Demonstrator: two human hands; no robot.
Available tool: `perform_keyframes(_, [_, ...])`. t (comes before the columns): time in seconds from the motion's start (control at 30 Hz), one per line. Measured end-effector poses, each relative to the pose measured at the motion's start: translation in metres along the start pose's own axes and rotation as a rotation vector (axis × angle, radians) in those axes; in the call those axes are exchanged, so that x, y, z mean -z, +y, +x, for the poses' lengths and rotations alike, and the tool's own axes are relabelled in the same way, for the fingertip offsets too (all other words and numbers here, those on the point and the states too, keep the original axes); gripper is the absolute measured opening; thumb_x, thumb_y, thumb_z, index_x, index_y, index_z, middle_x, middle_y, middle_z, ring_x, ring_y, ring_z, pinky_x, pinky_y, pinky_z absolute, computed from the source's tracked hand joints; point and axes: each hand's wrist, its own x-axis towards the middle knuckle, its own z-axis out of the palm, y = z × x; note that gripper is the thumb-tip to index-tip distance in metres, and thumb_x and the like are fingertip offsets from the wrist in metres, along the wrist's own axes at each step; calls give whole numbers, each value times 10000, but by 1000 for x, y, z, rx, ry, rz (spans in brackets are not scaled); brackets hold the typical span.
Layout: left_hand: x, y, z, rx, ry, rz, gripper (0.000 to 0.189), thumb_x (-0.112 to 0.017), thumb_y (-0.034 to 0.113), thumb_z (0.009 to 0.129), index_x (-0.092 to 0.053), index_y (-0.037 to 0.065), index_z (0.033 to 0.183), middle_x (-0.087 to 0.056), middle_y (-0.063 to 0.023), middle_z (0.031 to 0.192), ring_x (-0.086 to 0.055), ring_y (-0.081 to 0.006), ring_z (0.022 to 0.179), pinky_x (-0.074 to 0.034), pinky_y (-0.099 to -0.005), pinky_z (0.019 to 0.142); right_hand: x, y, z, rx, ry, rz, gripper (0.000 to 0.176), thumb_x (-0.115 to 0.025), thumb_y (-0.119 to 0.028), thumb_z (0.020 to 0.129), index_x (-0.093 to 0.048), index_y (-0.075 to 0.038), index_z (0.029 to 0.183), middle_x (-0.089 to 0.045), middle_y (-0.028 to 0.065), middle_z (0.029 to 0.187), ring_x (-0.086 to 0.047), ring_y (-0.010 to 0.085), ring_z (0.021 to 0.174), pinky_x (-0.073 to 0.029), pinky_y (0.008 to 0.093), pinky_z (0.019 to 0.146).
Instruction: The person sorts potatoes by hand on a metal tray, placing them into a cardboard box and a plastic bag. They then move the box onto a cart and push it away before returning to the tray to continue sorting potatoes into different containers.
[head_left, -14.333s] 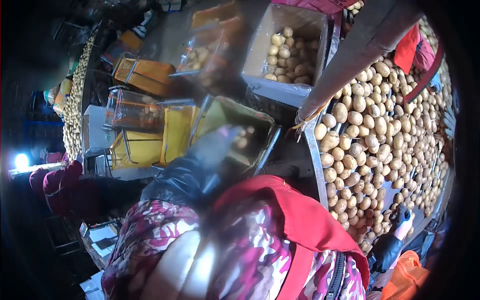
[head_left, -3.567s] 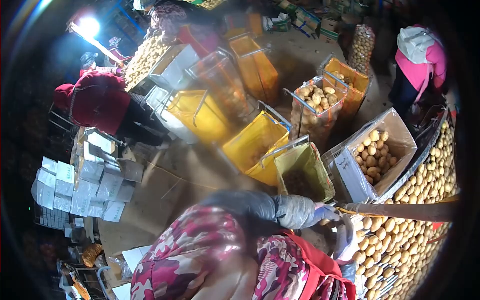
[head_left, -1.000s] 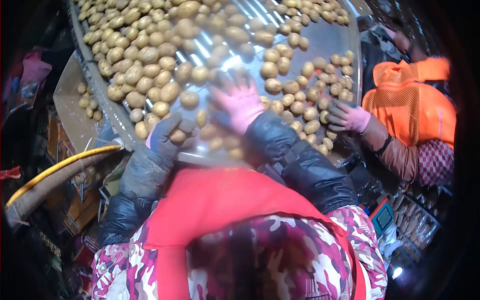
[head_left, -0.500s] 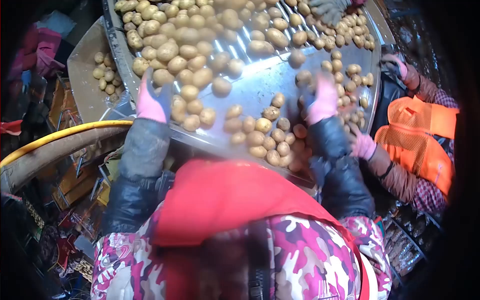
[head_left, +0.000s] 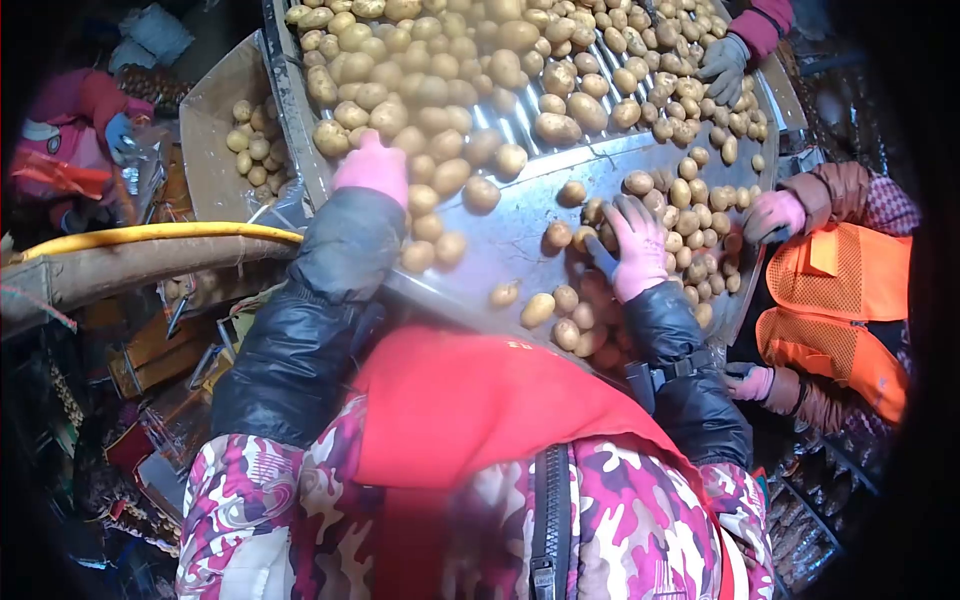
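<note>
A slanted metal sorting table (head_left: 520, 225) carries a thick layer of potatoes (head_left: 440, 70). My left hand (head_left: 372, 168), in a pink glove with a dark padded sleeve, reaches into the edge of the potato pile; its fingers are hidden among the potatoes. My right hand (head_left: 635, 245), in a pink and grey glove, lies with fingers spread over a small group of potatoes (head_left: 580, 235) near the table's lower end. A few loose potatoes (head_left: 550, 310) rest by the table's near rim.
A cardboard box (head_left: 215, 120) holding potatoes stands left of the table. A wooden pole with a yellow hose (head_left: 150, 255) crosses at the left. A co-worker in an orange vest (head_left: 840, 300) stands at the right, one pink-gloved hand (head_left: 775, 215) at the table. Another gloved hand (head_left: 725, 65) works at the top.
My left hand has pushed up and right, deeper into the pile. My right hand has dropped lower and spread its fingers over potatoes. The view has shifted slightly.
</note>
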Motion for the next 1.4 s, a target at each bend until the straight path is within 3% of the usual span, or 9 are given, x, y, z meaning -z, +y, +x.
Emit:
perform_keyframes(0.27, [21,39,-72,-464,177,-319,156,-746,182,869,-754,108,1007,-646,-154,1082,-693,-349,915,-577,-433,802,23,-123,66,318,-25,301,499,-753,-238,802,-623,-69,1252,-612,218,1295,-702,399,847,-564,475,696])
perform_keyframes(0.4, [9,37,-66,-521,84,-656,251,-790,110,839,-758,105,1088,-667,-130,1091,-686,-298,969,-566,-375,835,25,-94,13,27,-261,261,441,-650,-136,857,-614,-107,1296,-701,127,967,-696,340,819,-535,461,675])
perform_keyframes(0.6, [3,-19,43,-98,433,-284,433,-609,212,952,-631,139,1378,-629,-228,1310,-648,-392,1175,-528,-449,993,96,-67,-137,-375,-275,50,341,-706,-171,874,-705,-104,1208,-713,131,894,-699,367,829,-539,465,698])
perform_keyframes(0.67, [-18,-32,88,91,191,-157,478,-547,280,968,-597,192,1435,-581,-225,1409,-609,-394,1266,-503,-459,1052,114,-67,-215,-514,-269,51,314,-709,-195,880,-731,-121,1185,-740,139,984,-716,366,879,-562,451,751])
perform_keyframes(0.8, [-6,12,78,115,0,68,513,-534,325,952,-589,238,1455,-568,-220,1446,-599,-393,1294,-473,-474,1092,118,-86,-379,-816,-944,6,325,-673,-240,910,-734,-143,1214,-738,165,1105,-716,373,976,-566,458,841])
perform_keyframes(0.9, [-4,20,82,151,-36,79,501,-588,413,950,-600,297,1437,-559,-204,1466,-584,-393,1317,-456,-491,1115,102,-110,-404,-916,-903,-41,318,-673,-280,927,-729,-133,1204,-734,171,1085,-708,366,997,-560,457,858])
perform_keyframes(1.13, [-25,40,36,-50,-60,-210,457,-631,318,921,-647,314,1378,-533,-211,1435,-613,-431,1239,-496,-472,1080,84,-92,-217,-600,-270,95,384,-675,-329,940,-681,-127,1266,-728,159,1036,-699,363,954,-548,480,818])
perform_keyframes(1.33, [-31,65,-26,-502,-3,-723,481,-641,101,932,-620,167,1408,-622,-189,1298,-649,-327,1189,-527,-382,1020,15,-59,-126,-545,-87,4,329,-624,-284,962,-656,-149,1260,-702,134,1101,-689,363,984,-540,488,839])
perform_keyframes(1.4, [-13,63,-40,-362,-82,-882,462,-626,89,957,-608,100,1418,-649,-153,1300,-653,-255,1169,-536,-337,991,5,-41,-91,-657,-234,-62,332,-619,-278,953,-634,-184,1271,-685,130,1160,-680,373,1013,-539,486,868])
